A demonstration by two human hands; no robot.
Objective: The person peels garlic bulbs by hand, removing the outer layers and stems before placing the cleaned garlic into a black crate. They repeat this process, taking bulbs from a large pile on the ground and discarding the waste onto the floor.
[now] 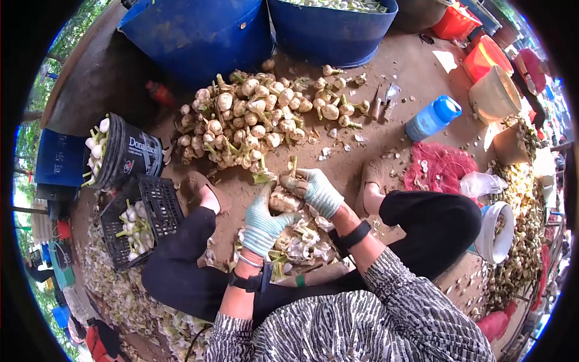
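Both of my hands wear striped light gloves and meet around one bulb (283, 201) with a short stalk pointing up. My left hand (265, 223) grips the bulb from the left and below. My right hand (319, 192) has its fingers closed at the bulb's top, by the stalk. Beyond them lies a large heap of unpeeled bulbs (241, 117), with a smaller group (330, 108) to its right. Peeled skins and leaves (304, 242) lie under my hands, between my legs.
Peeled bulbs fill a black bucket (136, 154) and a black crate (158, 208) on the left. Blue tubs (199, 42) stand behind the heap. To the right are a blue bottle (429, 120), red netting (440, 168) and a white bucket (496, 232).
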